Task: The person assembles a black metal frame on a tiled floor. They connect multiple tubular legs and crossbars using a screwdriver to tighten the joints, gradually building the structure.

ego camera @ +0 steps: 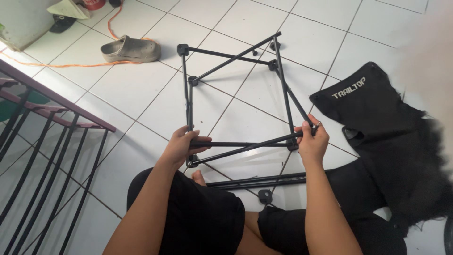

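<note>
Black metal rods make up the folding frame (236, 94), which I see spread over the white tiled floor (141, 85) in front of my knees. My left hand (181, 145) is clenched around the near-left corner of it, forearm reaching straight forward. My right hand (311, 141) grips the near-right joint, wrist slightly raised, with black fabric (391, 132) lying just beside it.

One printed label on a black fabric bag — no signs or screens

The black fabric bag (377, 118) lies on the white tiled floor (141, 89) at about three o'clock — flat and roughly rectangular, its upper end toward one o'clock. Near that upper end sits a short label (348, 88) of pale lettering, running slightly uphill to the right across the dark cloth.
</note>
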